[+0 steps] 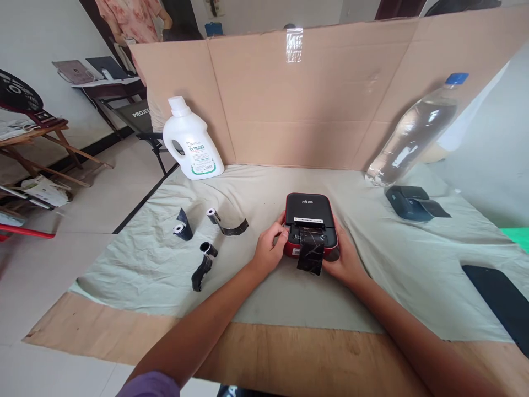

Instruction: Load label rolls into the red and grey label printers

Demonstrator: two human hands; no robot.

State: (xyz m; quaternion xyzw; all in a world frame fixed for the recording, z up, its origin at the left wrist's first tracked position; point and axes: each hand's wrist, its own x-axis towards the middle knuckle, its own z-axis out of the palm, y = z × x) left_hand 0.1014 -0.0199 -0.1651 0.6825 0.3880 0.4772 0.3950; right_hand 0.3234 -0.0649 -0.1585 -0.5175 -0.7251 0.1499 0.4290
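A black and red label printer (309,208) is on the cloth in front of me, its lid down. From its front slot hangs a strip of black label tape (311,251). My left hand (269,247) grips the printer's left side, with the thumb at its front left corner. On the opposite side, my right hand (346,257) is wrapped round the edge, its fingers partly hidden behind the body. To the left lie three label rolls: a dark one (184,226), one with its tape unrolled (227,223) and a black one (203,267).
A white detergent bottle (194,140) and a clear bottle with a blue cap (417,135) stand before a cardboard screen (289,110). At right are a dark device with a tape strip (407,202) and a phone (498,298). Another person (132,22) is behind the screen.
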